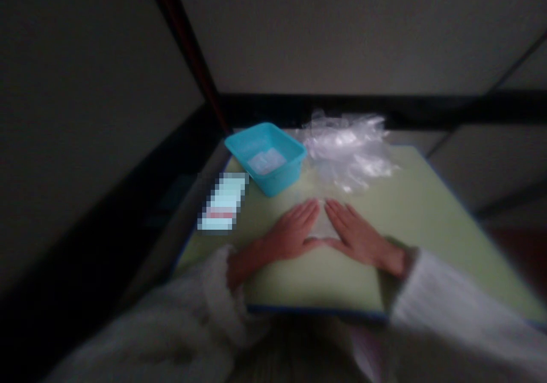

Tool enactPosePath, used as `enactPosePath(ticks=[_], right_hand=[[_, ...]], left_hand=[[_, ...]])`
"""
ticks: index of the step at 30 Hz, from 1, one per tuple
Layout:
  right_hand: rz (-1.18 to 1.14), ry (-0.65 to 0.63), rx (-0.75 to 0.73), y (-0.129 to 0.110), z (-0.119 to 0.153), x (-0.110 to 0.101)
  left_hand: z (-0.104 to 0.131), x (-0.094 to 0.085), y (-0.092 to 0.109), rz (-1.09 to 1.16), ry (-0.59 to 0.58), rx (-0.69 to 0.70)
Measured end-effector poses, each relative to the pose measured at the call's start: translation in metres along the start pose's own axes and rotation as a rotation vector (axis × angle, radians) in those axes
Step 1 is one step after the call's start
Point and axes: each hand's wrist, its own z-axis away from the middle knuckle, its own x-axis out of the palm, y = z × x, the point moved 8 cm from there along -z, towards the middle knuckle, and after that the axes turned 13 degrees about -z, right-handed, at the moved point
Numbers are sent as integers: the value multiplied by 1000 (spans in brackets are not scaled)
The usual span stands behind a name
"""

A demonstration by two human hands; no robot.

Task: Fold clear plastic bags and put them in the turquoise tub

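My left hand [296,229] and my right hand [356,233] lie flat on the table, fingers stretched out and pointing inward. Under and between them is a flat, clear plastic bag or sheet [322,223]; its outer parts are covered by the hands. The thumbs nearly meet at its near edge. Beyond my left hand stands a turquoise plastic basket [284,180] with folded whitish, clear plastic pieces [267,161] in it. A heap of crumpled clear plastic bags [350,146] lies behind my hands, to the right of the basket.
The yellow-green table [316,283] has a blue edge. At its left side lies a blurred-out bright rectangle [224,203], perhaps a phone. A pale wall [342,41] with a dark band rises behind the table, and another wall stands at the left.
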Motion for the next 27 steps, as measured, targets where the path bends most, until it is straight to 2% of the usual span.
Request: enactPosePath(ticks=[10,17,22,27], right_hand=[[39,-13,-4,3,4,-1],[-15,-21,-6,7,6,-3],[-204,-107,-172,0,8,-29],[-207,-165,-179,-2,11,-54]], left_hand=[[4,3,-2,-89,-18,5],[10,3,-11,-8,-7,8],[23,-11,-18,157,22,195],[31,-31,-28,153,93,142]])
